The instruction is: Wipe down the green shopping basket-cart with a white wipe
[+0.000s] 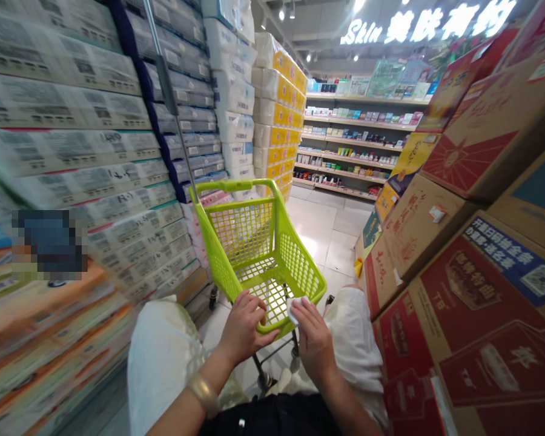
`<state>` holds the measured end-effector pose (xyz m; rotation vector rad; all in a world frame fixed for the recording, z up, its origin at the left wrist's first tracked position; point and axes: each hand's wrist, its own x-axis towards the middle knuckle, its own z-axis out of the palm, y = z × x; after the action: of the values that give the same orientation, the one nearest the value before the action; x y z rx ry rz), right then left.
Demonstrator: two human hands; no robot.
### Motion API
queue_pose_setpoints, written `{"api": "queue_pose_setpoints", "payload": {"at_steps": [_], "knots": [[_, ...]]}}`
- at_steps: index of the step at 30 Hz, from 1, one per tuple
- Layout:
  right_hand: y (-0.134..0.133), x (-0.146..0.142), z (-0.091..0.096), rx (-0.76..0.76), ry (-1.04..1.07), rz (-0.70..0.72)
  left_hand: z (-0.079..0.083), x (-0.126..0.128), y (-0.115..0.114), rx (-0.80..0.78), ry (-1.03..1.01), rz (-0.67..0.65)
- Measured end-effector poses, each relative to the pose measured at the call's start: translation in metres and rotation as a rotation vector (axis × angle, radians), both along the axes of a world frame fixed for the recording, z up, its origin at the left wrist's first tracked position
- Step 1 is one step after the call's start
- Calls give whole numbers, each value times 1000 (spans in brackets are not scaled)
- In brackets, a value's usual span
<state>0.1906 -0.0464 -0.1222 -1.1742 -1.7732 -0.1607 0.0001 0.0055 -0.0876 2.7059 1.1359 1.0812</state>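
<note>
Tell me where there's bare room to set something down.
Two patches: inside the cart, within its green walls, and the floor between the yellow packs, shelves and boxes. Crowded: the cart's near rim, with left hand, right hand and cloth, and both stacked sides.

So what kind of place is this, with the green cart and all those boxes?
It looks like a shop, maybe a supermarket. There's a green shopping cart, shelves lined with rows of small products, and cardboard boxes stacked high along the aisle.
</note>
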Motion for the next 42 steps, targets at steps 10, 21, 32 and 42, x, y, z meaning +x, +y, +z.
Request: {"api": "queue_pose_setpoints", "payload": {"at_steps": [10,21,32,42], "knots": [[0,1,-3,-5,-33,53,7,-1,-2,17,-5,4],[-1,-2,2,-14,-67,97,5,-3,0,19,-1,16],[-4,-5,2,-30,-82,121,2,-4,-1,10,-5,23],[-6,-8,0,-30,-101,170,3,-3,-2,15,-17,24]]}}
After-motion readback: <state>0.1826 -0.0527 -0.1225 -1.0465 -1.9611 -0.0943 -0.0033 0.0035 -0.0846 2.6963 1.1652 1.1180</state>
